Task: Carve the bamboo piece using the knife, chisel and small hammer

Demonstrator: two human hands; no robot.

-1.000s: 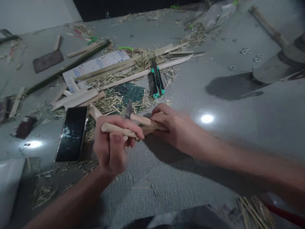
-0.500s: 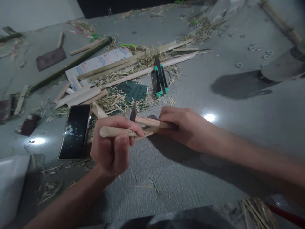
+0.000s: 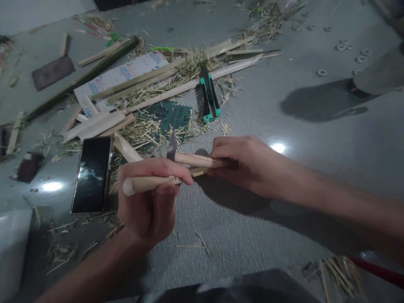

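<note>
My left hand [image 3: 147,198] is closed around a pale, round wooden handle [image 3: 142,184] with small dark printed characters; its far end is hidden at my fingertips. My right hand [image 3: 246,164] is closed on a small hammer-like tool, whose wooden shaft [image 3: 198,160] points left to a dark, pointed metal head [image 3: 171,146] just above my left index finger. Below that shaft, a thin bamboo strip [image 3: 199,171] runs from my right fingertips towards my left fingertips. Whether the left tool touches the strip, I cannot tell.
A green-and-black cutter [image 3: 210,99] lies beyond my hands, among bamboo lengths [image 3: 160,101] and shavings. On the left are a phone [image 3: 92,174] and a brown sanding sheet [image 3: 53,73]. Several metal washers [image 3: 341,46] are scattered at the back right, near a cylindrical object [image 3: 378,75].
The view has shifted slightly, so table items appear further left and higher. My left hand has tilted the handle a little, its butt end lower. Both hands keep their holds.
</note>
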